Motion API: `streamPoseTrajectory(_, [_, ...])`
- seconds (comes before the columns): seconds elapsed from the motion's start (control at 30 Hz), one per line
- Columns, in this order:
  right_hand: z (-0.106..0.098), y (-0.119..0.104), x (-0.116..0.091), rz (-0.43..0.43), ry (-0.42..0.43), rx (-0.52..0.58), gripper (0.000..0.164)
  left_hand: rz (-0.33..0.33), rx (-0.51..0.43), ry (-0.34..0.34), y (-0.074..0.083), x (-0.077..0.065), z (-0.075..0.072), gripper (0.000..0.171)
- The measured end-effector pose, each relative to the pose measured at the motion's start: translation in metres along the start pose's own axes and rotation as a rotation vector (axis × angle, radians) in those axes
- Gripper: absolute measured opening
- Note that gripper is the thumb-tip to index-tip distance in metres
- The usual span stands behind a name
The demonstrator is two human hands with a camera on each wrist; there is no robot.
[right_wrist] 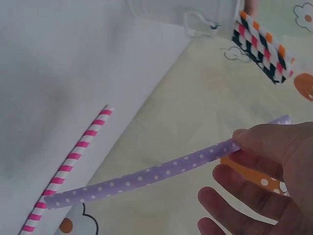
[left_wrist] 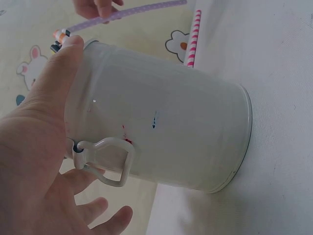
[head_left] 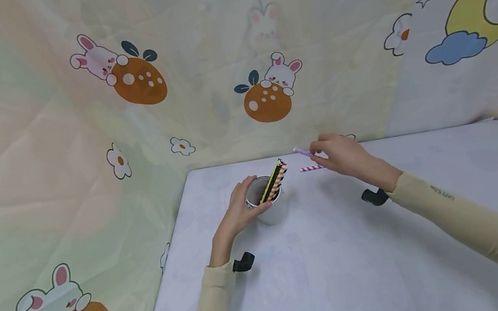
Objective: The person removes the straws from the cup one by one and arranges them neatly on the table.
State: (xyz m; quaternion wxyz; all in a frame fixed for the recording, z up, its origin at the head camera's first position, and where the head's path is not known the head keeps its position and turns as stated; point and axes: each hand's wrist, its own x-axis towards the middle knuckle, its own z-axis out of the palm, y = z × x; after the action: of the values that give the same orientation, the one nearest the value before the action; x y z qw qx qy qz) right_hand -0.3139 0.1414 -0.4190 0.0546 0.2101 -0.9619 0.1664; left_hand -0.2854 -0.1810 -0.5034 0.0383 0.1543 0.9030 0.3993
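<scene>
Between thumb and forefinger of the right hand, a purple straw is pinched toward one end, its longer part sticking out free; the other fingers bend loosely and hold nothing. Across from it, the left hand grips a white pail at the rim, thumb on the near side, fingers round the outside. A bundle of patterned straws leans in the pail's mouth. Just beside the right hand, a pink striped straw lies on the table. The sorting looks part-way along: several straws sit in the pail, too bunched to count, while the purple and pink ones are outside.
</scene>
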Motion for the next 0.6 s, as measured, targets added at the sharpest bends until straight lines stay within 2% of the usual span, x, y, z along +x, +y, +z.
streamPoseTrajectory(0.27, [0.013,0.011,0.005,-0.093,-0.016,-0.123,0.017,-0.003,-0.002,-0.005,0.0,0.0,0.0,0.088])
streamPoseTrajectory(0.6, [0.029,0.019,0.012,-0.12,-0.07,-0.265,0.014,-0.008,-0.008,0.0,0.001,0.001,0.0,0.091])
